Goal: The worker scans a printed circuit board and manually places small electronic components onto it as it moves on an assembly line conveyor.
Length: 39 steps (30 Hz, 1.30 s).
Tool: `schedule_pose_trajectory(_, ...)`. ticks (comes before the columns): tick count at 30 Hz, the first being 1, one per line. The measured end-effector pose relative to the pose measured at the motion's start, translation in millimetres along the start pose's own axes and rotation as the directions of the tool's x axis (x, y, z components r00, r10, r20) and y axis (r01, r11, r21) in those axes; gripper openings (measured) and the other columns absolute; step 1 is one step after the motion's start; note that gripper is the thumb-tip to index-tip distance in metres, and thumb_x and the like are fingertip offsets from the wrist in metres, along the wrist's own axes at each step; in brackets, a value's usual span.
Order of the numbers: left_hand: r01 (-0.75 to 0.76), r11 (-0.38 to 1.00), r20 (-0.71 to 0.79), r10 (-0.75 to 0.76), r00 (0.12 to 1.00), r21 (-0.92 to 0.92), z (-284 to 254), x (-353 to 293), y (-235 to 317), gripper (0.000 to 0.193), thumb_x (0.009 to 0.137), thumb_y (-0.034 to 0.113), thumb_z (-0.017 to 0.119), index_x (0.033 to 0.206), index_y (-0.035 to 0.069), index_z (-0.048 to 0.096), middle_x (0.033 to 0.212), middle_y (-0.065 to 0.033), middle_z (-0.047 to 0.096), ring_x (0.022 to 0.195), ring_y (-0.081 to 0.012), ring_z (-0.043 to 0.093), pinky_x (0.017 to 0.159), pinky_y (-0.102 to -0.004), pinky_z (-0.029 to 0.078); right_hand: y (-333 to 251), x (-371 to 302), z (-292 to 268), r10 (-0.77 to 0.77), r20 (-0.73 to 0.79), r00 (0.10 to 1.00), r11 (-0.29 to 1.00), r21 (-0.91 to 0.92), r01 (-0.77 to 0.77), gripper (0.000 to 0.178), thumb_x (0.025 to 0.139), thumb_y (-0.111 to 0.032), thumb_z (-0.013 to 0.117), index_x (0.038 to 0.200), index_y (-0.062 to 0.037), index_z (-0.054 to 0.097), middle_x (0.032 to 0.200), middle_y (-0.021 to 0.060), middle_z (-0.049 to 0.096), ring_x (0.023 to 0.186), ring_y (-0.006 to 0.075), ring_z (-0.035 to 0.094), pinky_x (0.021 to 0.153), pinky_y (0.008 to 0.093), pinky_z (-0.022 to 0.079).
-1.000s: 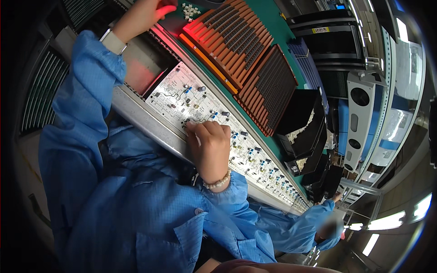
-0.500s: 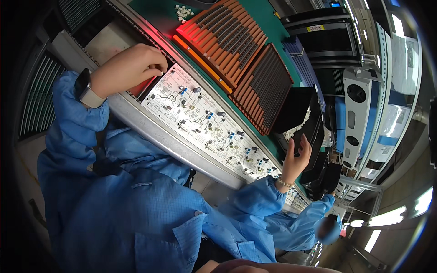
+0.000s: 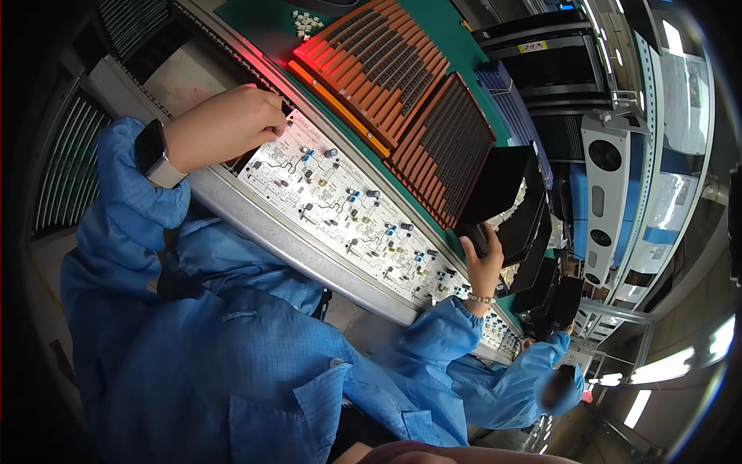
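Observation:
A long white circuit board (image 3: 340, 205), dotted with blue and black components, lies along a metal-edged conveyor rail. My left hand (image 3: 232, 124) is bent over the board's upper-left corner. Its fingers are pressed together at the edge; anything between them is too small or hidden to make out. Beyond the board's right part, my right hand (image 3: 485, 263) has its thumb and fingers round the near corner of a black bin (image 3: 498, 182). Pale small parts (image 3: 516, 203) show inside that bin.
Orange slotted racks (image 3: 379, 69) of black components stand on a green mat (image 3: 456, 35) beyond the rail. Loose white connectors (image 3: 307, 23) lie at the back. Further right are more black bins (image 3: 533, 286) and a co-worker's blue sleeve (image 3: 502, 379).
My right hand has come left and down from above the bins, its spread fingers closing round the black bin's corner. My left hand has shifted slightly, fingers still together at the board's corner.

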<state>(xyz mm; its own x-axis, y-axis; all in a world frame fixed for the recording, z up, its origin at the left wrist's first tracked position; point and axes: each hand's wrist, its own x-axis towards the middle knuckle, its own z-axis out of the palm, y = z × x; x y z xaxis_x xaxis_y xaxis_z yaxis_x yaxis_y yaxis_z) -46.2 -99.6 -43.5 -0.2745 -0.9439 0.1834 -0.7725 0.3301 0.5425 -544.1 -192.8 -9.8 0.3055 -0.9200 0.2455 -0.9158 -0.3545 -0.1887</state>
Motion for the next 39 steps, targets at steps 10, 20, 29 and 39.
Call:
schedule_pose_trajectory(10,-0.140,0.916,-0.006,0.154,0.988,0.376,15.4,-4.7,8.9,0.006,0.083,0.003,0.057,0.084,0.003,0.063,0.089,-0.0107,0.060,0.094,-0.0260,0.059,0.096,-0.0361,0.044,-11.6,4.3,-0.9,0.008,0.012,1.000,0.995,-0.101,-0.007,0.058,0.079,-0.032,0.083,0.124,-0.0006,0.063,0.121,0.0201,0.065,0.114,0.0374,0.062,0.092,0.0424,0.052)
schedule_pose_trajectory(20,-0.065,0.985,-0.068,0.077,0.995,0.162,8.0,-17.6,12.6,0.019,0.083,-0.001,0.057,0.102,-0.003,0.061,0.098,-0.0161,0.062,0.098,-0.0317,0.060,0.094,-0.0383,0.045,-7.0,11.3,-6.3,0.003,0.067,0.998,0.987,-0.159,0.008,0.067,0.074,-0.036,0.086,0.125,0.0004,0.062,0.120,0.0192,0.066,0.111,0.0364,0.064,0.090,0.0426,0.052)
schedule_pose_trajectory(29,0.338,0.941,-0.433,-0.305,0.848,0.000,12.2,-69.4,-28.4,0.011,0.090,0.007,0.059,0.097,-0.001,0.062,0.095,-0.0162,0.064,0.092,-0.0373,0.060,0.084,-0.0447,0.048,-24.4,-0.3,-11.9,-0.044,-0.092,0.995,0.997,-0.062,0.038,0.054,0.077,-0.016,0.084,0.126,-0.0046,0.065,0.114,0.0153,0.070,0.104,0.0308,0.068,0.088,0.0389,0.055)
schedule_pose_trajectory(39,0.344,0.938,-0.555,-0.263,0.789,0.045,20.1,-60.0,-19.5,0.011,0.091,0.010,0.059,0.088,0.000,0.060,0.086,-0.0156,0.061,0.085,-0.0377,0.059,0.078,-0.0450,0.048,-20.0,-3.3,-11.8,-0.199,-0.297,0.934,0.979,-0.104,0.176,0.030,0.080,0.006,0.074,0.108,-0.0070,0.074,0.098,0.0088,0.072,0.082,0.0191,0.070,0.071,0.0299,0.056)
